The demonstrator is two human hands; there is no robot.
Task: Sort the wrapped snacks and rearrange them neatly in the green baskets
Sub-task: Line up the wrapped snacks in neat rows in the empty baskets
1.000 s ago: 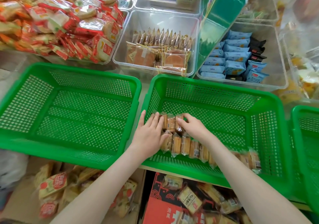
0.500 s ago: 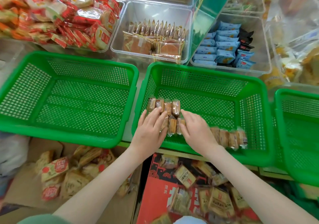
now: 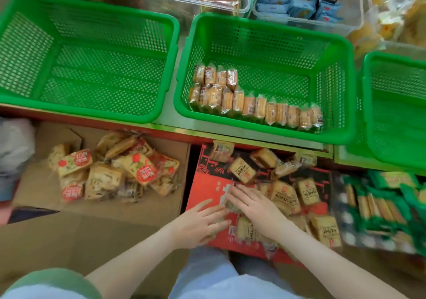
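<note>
Both hands are low, near 6 o'clock, over a red box (image 3: 205,183) full of loose wrapped snacks (image 3: 284,195). The left hand (image 3: 200,226) is flat, with straight fingers pointing at 2 o'clock and lying on the box's edge. The right hand (image 3: 255,206) is flat too, with its fingers spread out on top of a snack pack. Neither hand is curled round anything.

Up at 1 o'clock is the middle green basket (image 3: 265,23). A long row of snacks (image 3: 253,108) stands along its near wall. A short row of four (image 3: 215,76) sits just behind it, at the left end.

Another green basket (image 3: 92,8) is at 10 o'clock, and one more (image 3: 396,56) is at 3 o'clock. A brown box (image 3: 39,183) at 8 o'clock holds packs with red labels (image 3: 143,172). Green packs (image 3: 378,204) lie at 4 o'clock.
</note>
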